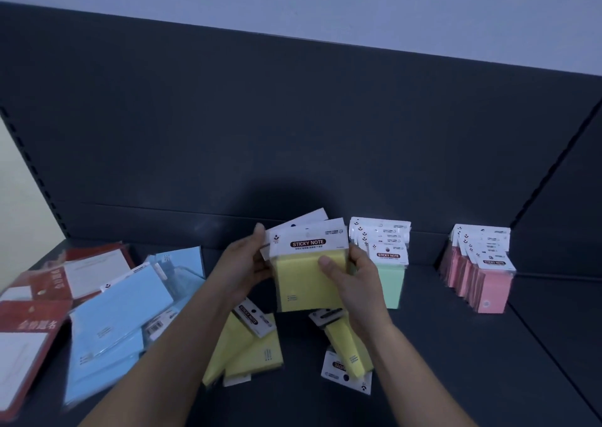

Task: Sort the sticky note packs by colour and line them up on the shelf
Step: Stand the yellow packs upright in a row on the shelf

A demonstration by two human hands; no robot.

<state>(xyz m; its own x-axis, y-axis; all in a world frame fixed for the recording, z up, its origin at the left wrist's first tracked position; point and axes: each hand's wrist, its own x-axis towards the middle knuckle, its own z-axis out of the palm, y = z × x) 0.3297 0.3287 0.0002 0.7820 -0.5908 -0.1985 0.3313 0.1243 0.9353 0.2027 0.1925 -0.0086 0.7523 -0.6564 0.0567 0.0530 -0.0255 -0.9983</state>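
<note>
Both your hands, left hand (246, 265) and right hand (353, 278), pinch the yellow packs (304, 283) by their sides, upright, with the green row (389, 275) just right of the grip. They fan at the top: slacken and rear ones could slip or knock that row. How many sit behind the front one is hidden.

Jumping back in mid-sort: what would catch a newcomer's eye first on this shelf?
The fanned yellow packs held up at centre by the left hand and right hand. Behind to the right stand tidy rows, the green row and the pink row; the blue packs lie in a loose heap at left.
</note>
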